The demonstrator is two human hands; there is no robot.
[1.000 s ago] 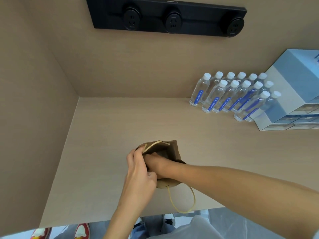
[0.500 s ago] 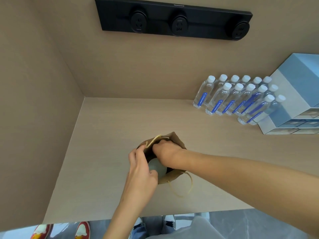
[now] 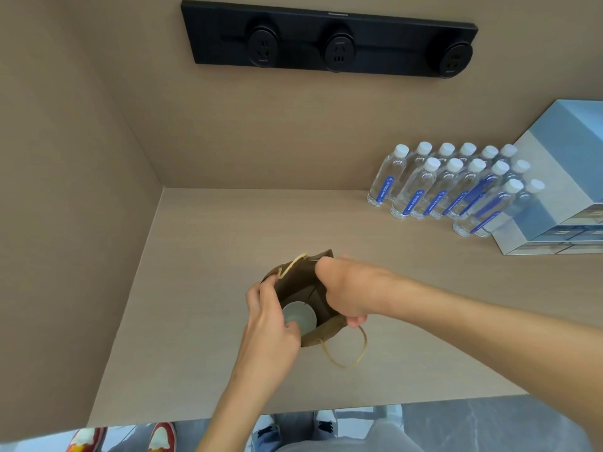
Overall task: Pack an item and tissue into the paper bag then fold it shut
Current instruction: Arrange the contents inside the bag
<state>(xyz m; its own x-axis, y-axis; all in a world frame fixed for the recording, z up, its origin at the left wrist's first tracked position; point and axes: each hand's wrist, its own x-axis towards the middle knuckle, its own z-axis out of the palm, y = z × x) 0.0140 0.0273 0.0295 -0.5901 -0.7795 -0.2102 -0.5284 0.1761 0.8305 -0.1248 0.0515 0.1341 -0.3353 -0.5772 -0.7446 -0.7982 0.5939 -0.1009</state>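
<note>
1. Risk: we judge that the paper bag, light and standing upright near the near edge of the table, could tip or crumple if either hand pulls its rim unevenly; the thin wall may also tear at a crease.
2. Risk: the near rope handle hangs loose outside the bag and could get trapped in the fold when the top is shut.
3. Left hand: closed on the bag's left rim, fingers curled over the edge.
4. Right hand: grasping the right rim, holding the mouth open.
5. Contents: a pale round item lies at the bottom of the bag. We see no tissue, inside or on the table.
6. Far right, well apart: water bottles beside stacked boxes.
</note>
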